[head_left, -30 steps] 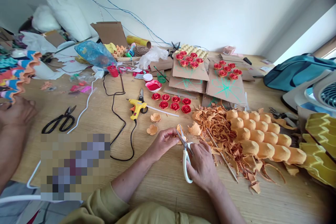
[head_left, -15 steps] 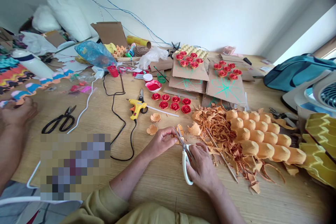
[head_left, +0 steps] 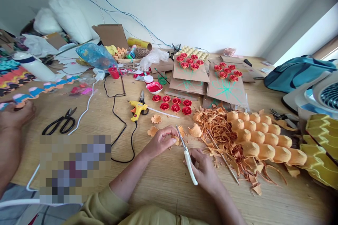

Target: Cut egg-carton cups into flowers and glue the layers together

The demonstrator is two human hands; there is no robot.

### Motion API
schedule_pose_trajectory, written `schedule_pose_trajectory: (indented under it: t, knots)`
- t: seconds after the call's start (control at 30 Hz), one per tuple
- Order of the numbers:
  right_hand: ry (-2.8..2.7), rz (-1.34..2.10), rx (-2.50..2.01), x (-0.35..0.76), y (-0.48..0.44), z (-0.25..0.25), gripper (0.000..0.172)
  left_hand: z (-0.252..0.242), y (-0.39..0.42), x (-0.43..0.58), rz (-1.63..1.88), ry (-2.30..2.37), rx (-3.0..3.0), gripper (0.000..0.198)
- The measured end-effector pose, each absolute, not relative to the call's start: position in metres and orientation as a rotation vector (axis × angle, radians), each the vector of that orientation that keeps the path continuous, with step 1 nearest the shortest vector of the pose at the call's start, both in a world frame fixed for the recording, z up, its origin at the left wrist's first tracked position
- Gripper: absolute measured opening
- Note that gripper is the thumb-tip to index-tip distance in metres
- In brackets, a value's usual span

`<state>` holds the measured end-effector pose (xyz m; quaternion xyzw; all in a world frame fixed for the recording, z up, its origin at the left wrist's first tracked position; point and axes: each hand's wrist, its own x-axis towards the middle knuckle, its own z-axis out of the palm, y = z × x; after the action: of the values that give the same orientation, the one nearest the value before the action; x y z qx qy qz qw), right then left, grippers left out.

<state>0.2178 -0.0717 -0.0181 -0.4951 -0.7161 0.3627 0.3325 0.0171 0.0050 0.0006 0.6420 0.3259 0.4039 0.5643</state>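
Observation:
My left hand [head_left: 161, 141] pinches a small orange egg-carton petal piece [head_left: 176, 141] above the table. My right hand [head_left: 203, 168] is closed around the white handles of a pair of scissors [head_left: 189, 160], whose blades point up and away beside the piece. Just past the blades lies another orange cut cup [head_left: 181, 131]. To the left of my left hand are a flat orange flower [head_left: 152, 131] and a stacked orange flower cup [head_left: 156, 119]. Several red carton roses [head_left: 175, 108] sit in rows beyond them.
A yellow glue gun [head_left: 137, 109] rests on black scissors, its cord trailing forward. Orange scraps [head_left: 219, 130] and an orange egg carton [head_left: 264, 135] lie at right. Red paint fills a bowl [head_left: 154, 88]. Cardboard [head_left: 224, 91] holds roses. Another person's hand [head_left: 18, 116] is at far left.
The scissors have turned in my right hand, so their handles now show edge-on. My left hand has shifted slightly left, and the orange piece in it shows more plainly.

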Motion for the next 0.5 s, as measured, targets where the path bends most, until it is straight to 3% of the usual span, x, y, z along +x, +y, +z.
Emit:
schedule_pose_trajectory:
  t: [0.2, 0.5]
  knots:
    - [-1.366, 1.715, -1.029, 0.2203, -0.0728, -0.0199, 0.046, -0.0002, 0.0037, 0.0183, 0.933, 0.638, 1.224, 0.012]
    - [-1.228, 1.688, -0.999, 0.2197, -0.0708, -0.0181, 0.049, -0.0009, 0.0009, 0.0196, 0.838, 0.703, 1.303, 0.013]
